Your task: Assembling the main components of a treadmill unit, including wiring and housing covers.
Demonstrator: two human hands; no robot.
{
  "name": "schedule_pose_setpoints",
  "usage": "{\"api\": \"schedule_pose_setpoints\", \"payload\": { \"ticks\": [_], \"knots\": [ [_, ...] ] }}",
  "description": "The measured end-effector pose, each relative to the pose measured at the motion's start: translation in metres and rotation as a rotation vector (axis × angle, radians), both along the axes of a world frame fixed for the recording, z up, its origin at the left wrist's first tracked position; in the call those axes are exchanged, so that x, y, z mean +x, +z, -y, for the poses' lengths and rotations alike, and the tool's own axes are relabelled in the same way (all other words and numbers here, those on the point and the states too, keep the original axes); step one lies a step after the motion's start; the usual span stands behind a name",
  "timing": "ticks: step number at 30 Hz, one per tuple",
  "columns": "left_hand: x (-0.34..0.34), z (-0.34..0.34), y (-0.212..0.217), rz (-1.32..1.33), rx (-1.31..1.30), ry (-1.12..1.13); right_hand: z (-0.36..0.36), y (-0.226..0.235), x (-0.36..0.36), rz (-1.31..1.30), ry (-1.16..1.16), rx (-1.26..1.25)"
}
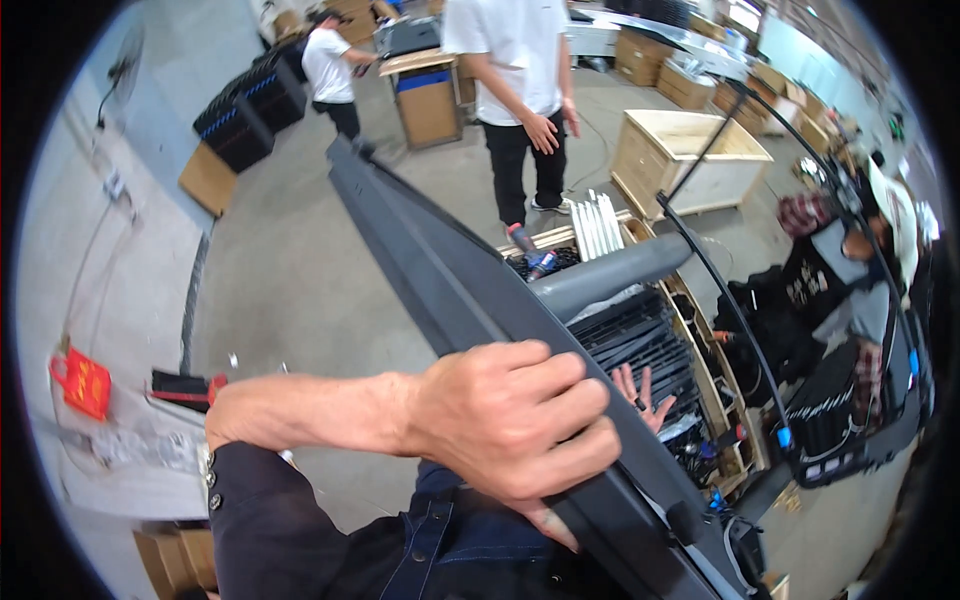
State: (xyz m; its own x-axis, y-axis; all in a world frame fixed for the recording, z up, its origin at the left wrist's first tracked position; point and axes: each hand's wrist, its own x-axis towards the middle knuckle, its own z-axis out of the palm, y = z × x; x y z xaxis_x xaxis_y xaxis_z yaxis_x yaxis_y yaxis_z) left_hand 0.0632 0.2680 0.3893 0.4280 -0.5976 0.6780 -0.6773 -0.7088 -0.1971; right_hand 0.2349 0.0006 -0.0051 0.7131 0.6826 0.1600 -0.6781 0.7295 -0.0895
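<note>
A long dark grey panel (455, 265) with a ridged edge slants across the view from upper left to lower right. My left hand (520, 420) is closed on it, with the knuckles on top and the thumb down its near side. Beyond the panel's far edge shows my right hand (645, 395), its fingers spread and a dark ring on one of them; the panel hides its wrist and arm. A thick grey tube (620, 270) lies just past the panel, above a wooden crate (722, 375) filled with black bars (630, 335).
A blue-and-red power drill (530, 252) and white metal strips (597, 225) lie at the crate's far end. One person (515, 70) stands there facing me; another crouches at right behind a black frame (735, 290). A large wooden box (650, 165) stands farther back.
</note>
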Motion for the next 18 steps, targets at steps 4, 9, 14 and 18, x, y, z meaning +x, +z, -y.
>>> {"api": "schedule_pose_setpoints", "payload": {
  "ticks": [4, 9, 14, 18],
  "knots": [
    [0.02, -0.081, 0.006, 0.144, -0.108, -0.071, -0.064, 0.037, -0.001, -0.196, 0.116, 0.028],
    [-0.004, -0.224, 0.013, 0.284, -0.156, -0.049, -0.198, 0.049, 0.013, -0.052, 0.216, -0.044],
    [-0.022, -0.394, 0.027, 0.15, -0.26, -0.011, -0.353, 0.054, -0.006, 0.024, 0.233, -0.057],
    [0.008, -0.526, 0.037, 0.051, -0.233, -0.069, -0.485, 0.057, 0.01, 0.102, 0.234, -0.035]
  ]
}}
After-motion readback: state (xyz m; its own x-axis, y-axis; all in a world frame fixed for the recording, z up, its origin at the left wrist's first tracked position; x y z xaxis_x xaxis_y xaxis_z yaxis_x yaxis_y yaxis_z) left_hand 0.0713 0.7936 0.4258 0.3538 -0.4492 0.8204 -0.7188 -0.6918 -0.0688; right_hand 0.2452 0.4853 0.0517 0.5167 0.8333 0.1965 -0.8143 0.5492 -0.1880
